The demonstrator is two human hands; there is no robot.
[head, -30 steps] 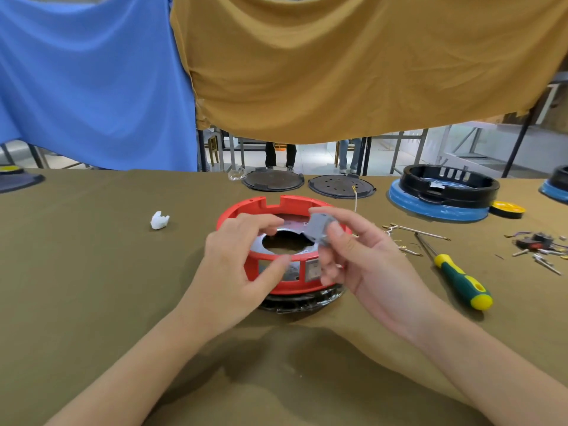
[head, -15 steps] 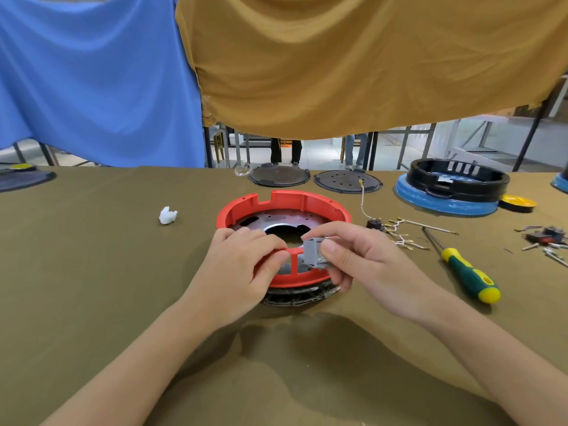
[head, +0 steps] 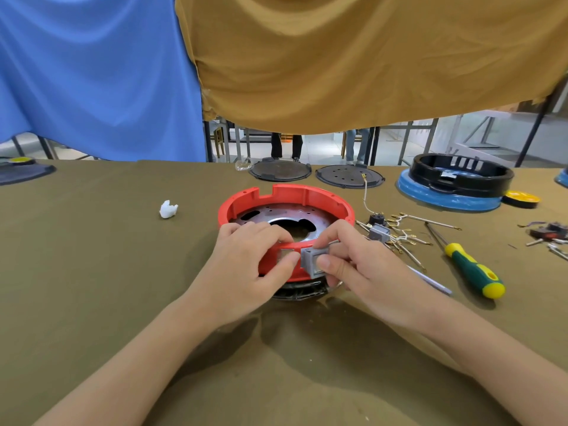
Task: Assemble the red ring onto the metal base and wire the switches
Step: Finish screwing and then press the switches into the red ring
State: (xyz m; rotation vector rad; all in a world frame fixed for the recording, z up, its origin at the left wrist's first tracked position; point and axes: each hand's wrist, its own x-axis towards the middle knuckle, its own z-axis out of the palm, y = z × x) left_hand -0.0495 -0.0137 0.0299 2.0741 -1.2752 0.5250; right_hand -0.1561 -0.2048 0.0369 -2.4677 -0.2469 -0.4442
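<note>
At the near wall of the red ring (head: 285,207), a small grey switch (head: 313,260) is pinched between thumb and fingers of the right hand (head: 362,269), seemingly so that it can be pressed into one of the rectangular openings in that wall. The switch's broad face is turned toward the wearer and slightly left, and its body appears to point inward through the wall, its long axis roughly upright. The ring is seated on the metal base (head: 285,221), whose perforated plate is seen inside it, level on the bench (head: 92,272). The left hand (head: 246,265) is curled over the ring's near rim, thumb pressed on the outer wall beside the switch, probably to steady the assembly against the push. A second switch (head: 379,233) with loose terminal wires (head: 402,238) is laid just right of the ring, within reach, and a screwdriver (head: 470,265) beyond.
</note>
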